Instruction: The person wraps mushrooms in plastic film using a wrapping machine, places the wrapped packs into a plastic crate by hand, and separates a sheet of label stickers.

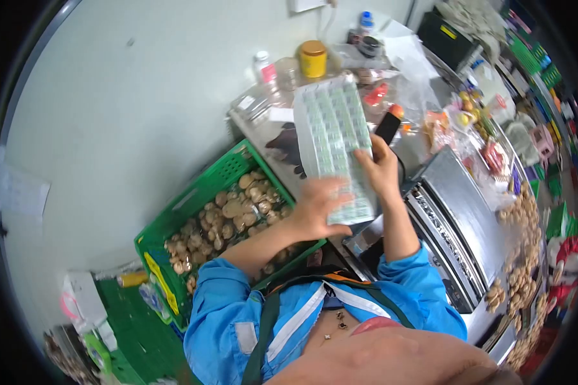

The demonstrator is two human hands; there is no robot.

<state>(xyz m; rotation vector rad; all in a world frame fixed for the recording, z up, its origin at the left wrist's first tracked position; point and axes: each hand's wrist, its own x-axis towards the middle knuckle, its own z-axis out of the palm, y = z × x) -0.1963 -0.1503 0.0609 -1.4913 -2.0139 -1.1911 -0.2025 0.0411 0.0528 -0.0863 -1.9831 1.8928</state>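
A sheet of small green-and-white printed labels (332,119) is held up in front of me, its long side running away from my body. My right hand (380,170) grips the sheet's right edge, thumb on the printed face and the other fingers at the edge and behind. Over the lower left part of the sheet is my left hand (320,208), its fingers smeared by motion and its thumb near the bottom edge. I cannot tell whether the left fingers pinch a label. Just beyond my right fingers lies a black phone (387,128).
A green crate (192,192) of wrapped mushrooms (228,215) stands left. To the right sits a metal wrapping machine (459,224), with heaped mushrooms (520,282) beyond it. A yellow jar (313,59), bottles (265,66) and plastic bags (417,96) crowd the table's back.
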